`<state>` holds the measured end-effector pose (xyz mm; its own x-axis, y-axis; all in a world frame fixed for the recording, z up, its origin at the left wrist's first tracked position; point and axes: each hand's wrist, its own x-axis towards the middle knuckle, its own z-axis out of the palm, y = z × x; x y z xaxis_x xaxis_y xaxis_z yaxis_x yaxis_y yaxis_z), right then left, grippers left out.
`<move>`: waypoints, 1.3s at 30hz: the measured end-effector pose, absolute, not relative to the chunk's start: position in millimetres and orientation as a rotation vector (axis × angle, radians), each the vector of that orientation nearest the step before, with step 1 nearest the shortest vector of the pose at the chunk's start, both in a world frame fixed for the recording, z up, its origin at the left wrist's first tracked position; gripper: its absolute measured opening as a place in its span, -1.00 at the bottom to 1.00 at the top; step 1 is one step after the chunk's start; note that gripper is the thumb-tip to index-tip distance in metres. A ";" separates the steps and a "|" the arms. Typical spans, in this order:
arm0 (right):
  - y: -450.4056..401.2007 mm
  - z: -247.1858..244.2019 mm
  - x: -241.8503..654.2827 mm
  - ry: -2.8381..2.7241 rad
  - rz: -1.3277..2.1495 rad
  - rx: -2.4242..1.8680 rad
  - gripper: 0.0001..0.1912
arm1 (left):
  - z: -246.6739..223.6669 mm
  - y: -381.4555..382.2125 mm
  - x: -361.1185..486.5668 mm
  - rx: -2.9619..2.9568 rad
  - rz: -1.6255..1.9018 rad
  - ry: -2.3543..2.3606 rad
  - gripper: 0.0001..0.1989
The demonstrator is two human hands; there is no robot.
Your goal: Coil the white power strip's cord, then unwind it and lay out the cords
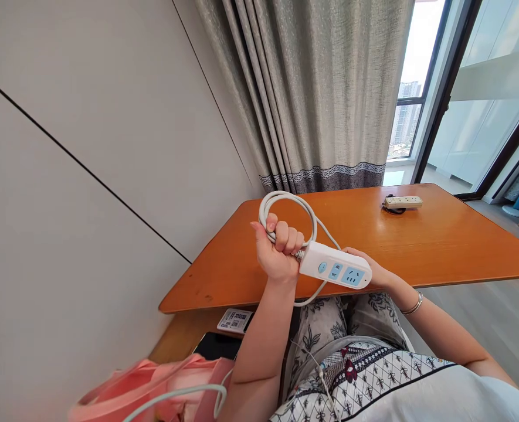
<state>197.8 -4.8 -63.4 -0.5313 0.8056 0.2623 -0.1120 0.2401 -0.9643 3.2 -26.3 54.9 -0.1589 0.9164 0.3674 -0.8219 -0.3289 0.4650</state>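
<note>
My left hand is raised over the table's near edge, its fingers wrapped round a looped white cord. That cord belongs to a white power strip with pale blue socket faces and a switch, which juts out to the right of my fist. Behind the strip's far end is my right hand, mostly covered by it. The cord runs down from the loop to the fingers of this hand, passes behind the strip, and hangs in a curve towards my lap. Those fingers are largely hidden.
A second, cream power strip with a dark cord lies at the back right of the orange-brown wooden table. Below the near left edge are a white labelled box, a dark flat device and a pink bag. A wall borders the left.
</note>
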 end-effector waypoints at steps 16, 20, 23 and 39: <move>3.3 -48.0 219.5 -1.802 1.112 -0.825 -0.66 | 55.7 -34.4 -4.8 0.780 2.042 0.033 -0.50; 5.7 -47.3 235.1 -2.060 0.977 -1.003 -0.65 | 54.3 -41.8 -11.5 0.858 2.213 0.028 -0.49; 2.1 -36.2 245.2 -2.228 0.615 -1.197 -0.60 | 49.4 -39.5 -9.5 0.939 2.293 0.105 -0.51; -40.7 14.5 227.3 -2.451 -0.620 -0.733 -0.59 | 4.3 13.3 -14.3 2.012 2.083 0.849 -0.61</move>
<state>227.3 -40.7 14.5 -0.7277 0.3711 0.5768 0.6007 0.7507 0.2750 -14.3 13.3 4.3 -0.1070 0.4587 0.8821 0.2884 -0.8348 0.4690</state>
